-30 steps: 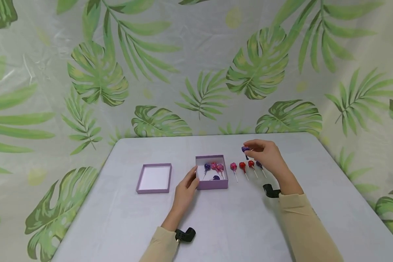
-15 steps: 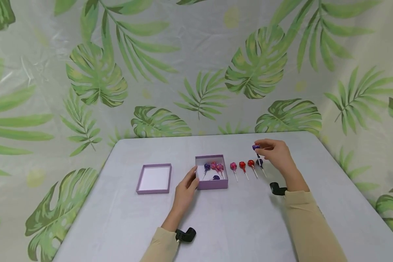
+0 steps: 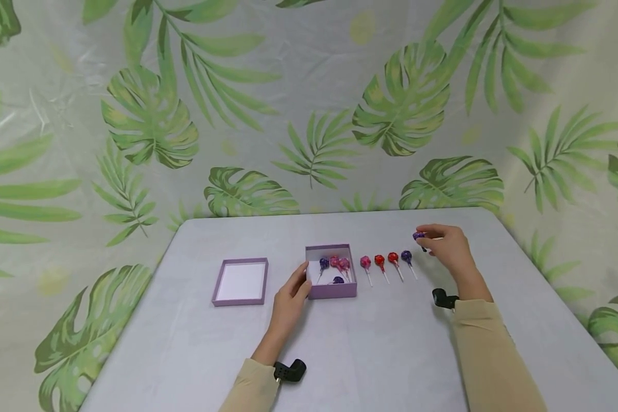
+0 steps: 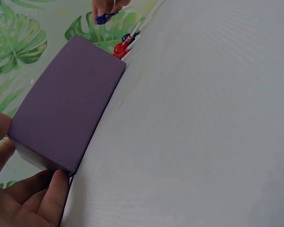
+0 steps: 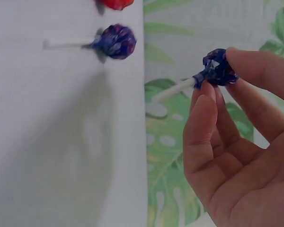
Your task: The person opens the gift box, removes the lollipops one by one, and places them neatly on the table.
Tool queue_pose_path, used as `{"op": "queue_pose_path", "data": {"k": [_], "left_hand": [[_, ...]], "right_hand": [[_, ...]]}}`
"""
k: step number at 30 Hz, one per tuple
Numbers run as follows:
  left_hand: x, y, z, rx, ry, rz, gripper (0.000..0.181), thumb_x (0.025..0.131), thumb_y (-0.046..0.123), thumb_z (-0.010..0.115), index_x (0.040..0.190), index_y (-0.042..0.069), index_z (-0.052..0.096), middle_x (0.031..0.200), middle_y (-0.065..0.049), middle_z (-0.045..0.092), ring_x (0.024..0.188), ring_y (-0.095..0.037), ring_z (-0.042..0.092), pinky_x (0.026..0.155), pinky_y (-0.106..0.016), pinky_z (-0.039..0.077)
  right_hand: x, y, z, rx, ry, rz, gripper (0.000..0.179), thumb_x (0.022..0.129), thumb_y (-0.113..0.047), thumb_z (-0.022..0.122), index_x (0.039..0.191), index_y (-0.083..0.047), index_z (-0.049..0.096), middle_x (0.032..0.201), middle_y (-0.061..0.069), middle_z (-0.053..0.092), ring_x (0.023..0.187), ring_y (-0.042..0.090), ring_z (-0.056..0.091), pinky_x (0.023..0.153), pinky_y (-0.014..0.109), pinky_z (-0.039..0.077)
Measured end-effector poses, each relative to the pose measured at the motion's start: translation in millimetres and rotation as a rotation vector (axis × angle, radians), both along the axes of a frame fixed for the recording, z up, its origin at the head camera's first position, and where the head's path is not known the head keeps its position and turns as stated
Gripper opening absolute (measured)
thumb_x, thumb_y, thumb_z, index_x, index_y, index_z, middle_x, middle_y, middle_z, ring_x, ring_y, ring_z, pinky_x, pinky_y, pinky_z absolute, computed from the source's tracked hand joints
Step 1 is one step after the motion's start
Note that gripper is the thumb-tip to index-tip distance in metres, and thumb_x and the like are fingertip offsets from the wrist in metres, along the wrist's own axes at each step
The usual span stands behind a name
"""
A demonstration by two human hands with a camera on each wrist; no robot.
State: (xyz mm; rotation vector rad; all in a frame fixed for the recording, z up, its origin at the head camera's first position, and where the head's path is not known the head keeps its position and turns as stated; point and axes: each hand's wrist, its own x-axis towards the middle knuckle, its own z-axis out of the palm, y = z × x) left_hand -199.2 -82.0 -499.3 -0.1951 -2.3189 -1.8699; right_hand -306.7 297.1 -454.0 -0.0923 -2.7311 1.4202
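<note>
Currently, at right of the head view, a blue-purple lollipop (image 5: 219, 68) is pinched by the right hand (image 3: 447, 248). Near mid-frame, a purple box (image 3: 332, 291) is touched by the loosely extended left hand (image 3: 288, 300), and four lollipops (image 3: 393, 258) are lined up to its right.

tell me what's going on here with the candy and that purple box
A person's right hand pinches a dark blue-purple lollipop, raised clear of the table near the right end of a row of four lollipops: one pink, two red, one dark. The left hand holds the left side of an open purple box, where four more lollipops show. A shallow purple-rimmed piece, probably its lid, lies left of it.
</note>
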Motion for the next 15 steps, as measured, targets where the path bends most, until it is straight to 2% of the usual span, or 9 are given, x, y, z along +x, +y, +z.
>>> {"op": "queue_pose_path", "data": {"k": [4,6,11,15], "left_hand": [[0.0,-1.4,1.2,-0.010,-0.009,-0.013,0.046,0.104,0.014,0.056,0.150,0.012,0.050,0.145,-0.021,0.052,0.134,-0.031,0.051,0.107,-0.039,0.045],[-5.0,-2.0,-7.2,-0.013,-0.017,-0.006,0.046,0.105,0.015,0.056,0.150,0.014,0.049,0.145,-0.019,0.052,0.134,-0.029,0.050,0.107,-0.039,0.044],[-18.5,-3.8,-32.7,-0.013,-0.012,0.008,0.046,0.105,0.021,0.056,0.151,0.022,0.050,0.146,-0.017,0.052,0.135,-0.028,0.050,0.108,-0.040,0.043],[-21.0,-5.5,-38.3,-0.012,0.000,0.007,0.046,0.104,0.026,0.058,0.149,0.030,0.051,0.146,-0.010,0.054,0.134,-0.024,0.051,0.108,-0.038,0.044]], "right_hand": [[-1.4,5.0,-5.3,0.035,-0.023,-0.013,0.038,0.098,-0.025,0.069,0.133,-0.010,0.065,0.127,0.019,0.061,0.099,0.032,0.063,0.079,0.040,0.057],[-2.7,6.3,-9.1,0.054,-0.038,-0.017,0.039,0.097,-0.025,0.069,0.133,-0.010,0.066,0.125,0.019,0.062,0.094,0.032,0.064,0.074,0.041,0.056],[-8.3,10.5,-22.4,0.115,-0.056,-0.010,0.037,0.095,-0.021,0.071,0.129,-0.007,0.067,0.116,0.020,0.065,0.085,0.029,0.063,0.064,0.033,0.053],[-12.2,12.4,-33.5,0.165,-0.026,0.002,0.035,0.094,-0.018,0.072,0.126,-0.004,0.069,0.112,0.021,0.067,0.085,0.028,0.063,0.064,0.031,0.052]]}}
